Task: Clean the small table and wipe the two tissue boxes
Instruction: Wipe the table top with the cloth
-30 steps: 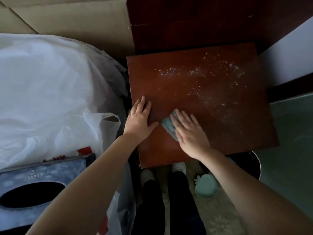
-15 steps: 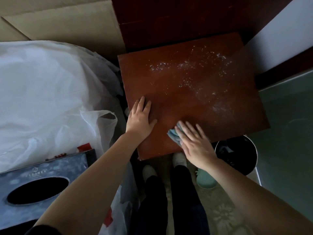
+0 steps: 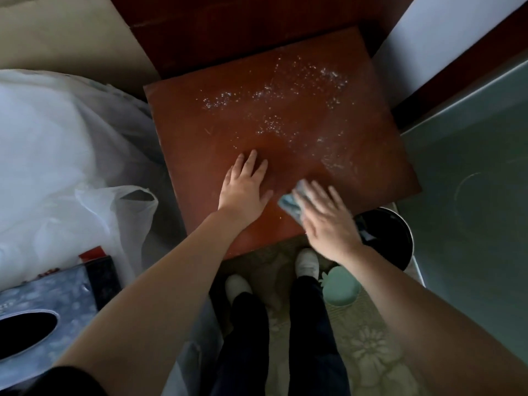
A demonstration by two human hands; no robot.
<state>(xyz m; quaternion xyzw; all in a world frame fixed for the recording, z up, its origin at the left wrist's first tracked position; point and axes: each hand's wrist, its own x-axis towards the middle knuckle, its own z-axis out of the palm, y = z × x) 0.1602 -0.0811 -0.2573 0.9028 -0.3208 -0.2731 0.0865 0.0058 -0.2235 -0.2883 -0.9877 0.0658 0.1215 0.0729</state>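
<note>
The small reddish-brown table [image 3: 200, 118] stands in front of me, its far half sprinkled with white crumbs [image 3: 274, 110]. My left hand [image 3: 243, 190] lies flat on the top near the front edge, fingers straight. Beside it my right hand [image 3: 328, 221], blurred by motion, presses a blue-grey cloth [image 3: 288, 204] onto the front part of the table with straight fingers. A grey patterned tissue box [image 3: 43, 312] with a dark oval opening sits at the lower left. A second tissue box is not in view.
White plastic bags [image 3: 57, 155] fill the left side. A dark round bin [image 3: 391, 238] stands under the table's front right corner, next to a green lid-like object [image 3: 340, 287] on the floor. A green glass surface [image 3: 471, 181] is at the right, cardboard [image 3: 65, 38] behind.
My right hand has slid the cloth along the table's front part toward the near edge. My left hand has stayed flat on the table. The view has shifted with my head.
</note>
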